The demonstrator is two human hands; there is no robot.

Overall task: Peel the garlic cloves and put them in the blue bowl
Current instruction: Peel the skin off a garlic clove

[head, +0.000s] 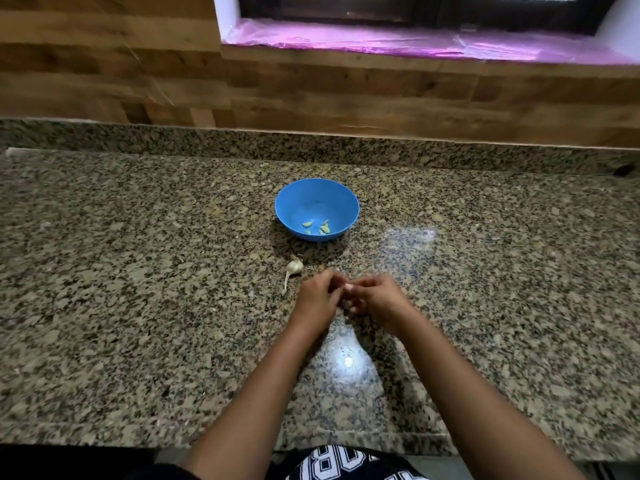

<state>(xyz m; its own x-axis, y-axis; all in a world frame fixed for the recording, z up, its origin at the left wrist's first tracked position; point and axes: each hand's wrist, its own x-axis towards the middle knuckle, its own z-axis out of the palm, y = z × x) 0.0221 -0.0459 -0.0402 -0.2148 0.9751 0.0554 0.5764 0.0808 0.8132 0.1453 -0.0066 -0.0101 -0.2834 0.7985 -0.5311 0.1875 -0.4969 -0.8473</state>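
The left grip [320,299] and the right grip [377,296] are brought together above the tabletop [138,271], fingertips touching. The fingers of both are curled, and a small pale garlic clove [347,288] is pinched between them. Most of the clove is hidden by the fingers and blurred, so it cannot be told how much skin is left on it.

Just beyond the left grip and slightly to its left, a garlic bulb remnant [295,266] is seen lying on the tabletop, its thin stem trailing back towards that grip. It is touched by neither grip.

Farther beyond the two grips, past the remnant and well apart from them, the blue bowl [311,195] is set upright on the tabletop. A few peeled cloves [324,227] are gathered in it, on the side of the bottom nearest the grips.

Behind the grips, between the two forearms, a bright light reflection [348,362] is thrown back by the polished speckled stone. A paler patch of glare is seen beyond the right grip and to its right.

At the far edge of the tabletop, a wooden wall [104,81] is seen, and above it, beyond the right grip, a window sill [415,43] covered with pink film. Nearest the camera, a dark shirt [346,465] with white lettering is partly shown.
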